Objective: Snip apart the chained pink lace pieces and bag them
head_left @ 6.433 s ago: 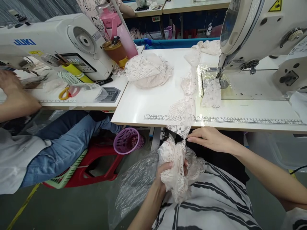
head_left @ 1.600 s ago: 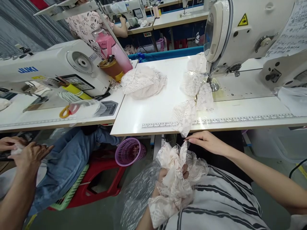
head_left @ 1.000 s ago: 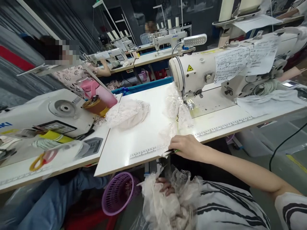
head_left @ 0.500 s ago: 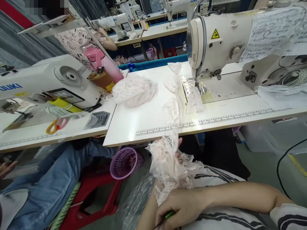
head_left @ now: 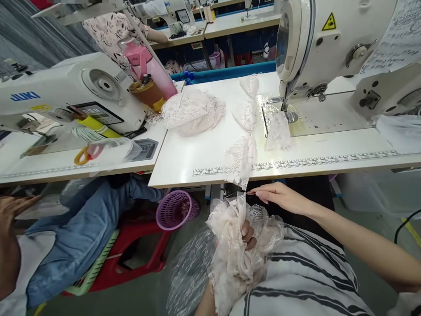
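Note:
My left hand (head_left: 248, 235) is wrapped in a gathered bunch of pale pink lace pieces (head_left: 230, 245) above my lap, its fingers closed on them. From the bunch, a chain of lace pieces (head_left: 245, 153) runs up over the table edge and along the tabletop. My right hand (head_left: 279, 195) reaches in from the right, fingers pressed together, at the narrow join between two pieces just below the edge. A thin dark tip, apparently thread snips (head_left: 250, 192), shows at its fingertips; the handle is hidden. Another lace piece (head_left: 278, 131) lies under the sewing machine needle.
The sewing machine (head_left: 305, 44) stands at right on the white table (head_left: 184, 162), with a lace pile (head_left: 194, 112) at left. A purple basket (head_left: 174, 210) and red stool (head_left: 144, 254) are below. A co-worker's hand (head_left: 19, 204) shows at far left.
My right hand has moved from low over my lap, where it held something green, up to the lace chain at the table edge. The view has shifted; the left hand still holds the bunch.

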Motion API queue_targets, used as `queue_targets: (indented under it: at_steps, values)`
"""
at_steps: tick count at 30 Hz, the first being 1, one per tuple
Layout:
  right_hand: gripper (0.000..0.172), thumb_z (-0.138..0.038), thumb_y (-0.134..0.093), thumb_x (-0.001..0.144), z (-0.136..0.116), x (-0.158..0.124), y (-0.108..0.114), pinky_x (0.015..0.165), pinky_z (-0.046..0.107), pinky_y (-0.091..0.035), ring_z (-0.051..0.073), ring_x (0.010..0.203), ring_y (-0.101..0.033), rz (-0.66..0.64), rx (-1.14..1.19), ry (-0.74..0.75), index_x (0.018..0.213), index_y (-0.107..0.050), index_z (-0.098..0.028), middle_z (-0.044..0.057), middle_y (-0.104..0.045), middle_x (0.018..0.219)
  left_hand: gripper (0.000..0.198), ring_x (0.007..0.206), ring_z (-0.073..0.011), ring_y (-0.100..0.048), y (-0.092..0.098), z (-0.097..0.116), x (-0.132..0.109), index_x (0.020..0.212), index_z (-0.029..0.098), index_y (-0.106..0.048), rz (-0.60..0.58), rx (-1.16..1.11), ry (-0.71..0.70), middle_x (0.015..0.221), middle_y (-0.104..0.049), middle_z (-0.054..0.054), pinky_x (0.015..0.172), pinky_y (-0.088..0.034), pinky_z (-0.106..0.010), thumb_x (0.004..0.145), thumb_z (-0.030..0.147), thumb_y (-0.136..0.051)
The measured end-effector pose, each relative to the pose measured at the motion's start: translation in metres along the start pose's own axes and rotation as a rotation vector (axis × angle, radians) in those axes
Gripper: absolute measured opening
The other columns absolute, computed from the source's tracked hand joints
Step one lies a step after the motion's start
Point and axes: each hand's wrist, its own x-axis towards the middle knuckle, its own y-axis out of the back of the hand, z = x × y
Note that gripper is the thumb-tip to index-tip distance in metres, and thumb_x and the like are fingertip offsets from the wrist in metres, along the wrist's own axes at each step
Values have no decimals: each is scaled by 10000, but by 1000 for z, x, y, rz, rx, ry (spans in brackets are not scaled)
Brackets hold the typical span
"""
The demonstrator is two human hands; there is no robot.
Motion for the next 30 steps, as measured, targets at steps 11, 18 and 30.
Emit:
queue_targets:
  at_steps: [11,18,30]
  values:
    - [482,-521,-532,883,5,11,-7,612,254,-288,125,654,-384,-9,140,25,1069,-704,-111,7,-510,704,349,504,-66,-269,-6,4,1,699,166,-458,-118,-146,-6,618,-370,51,479,-264,-201,766,461,-631]
    - [530,-563,-522,881,7,12,-5,559,246,-233,104,596,-326,-35,144,9,1060,-693,-95,-23,-406,642,367,499,-79,-259,-15,2,-2,660,181,-440,4,-180,1,593,-329,37,456,-239,-213,700,459,-676]
    - [358,-452,-553,898,-1,0,-9,642,259,-397,147,717,-523,107,33,79,995,-704,-142,39,-611,787,363,481,-61,-400,5,6,-6,857,144,-553,168,-54,49,642,-479,35,450,-375,-204,887,504,-521]
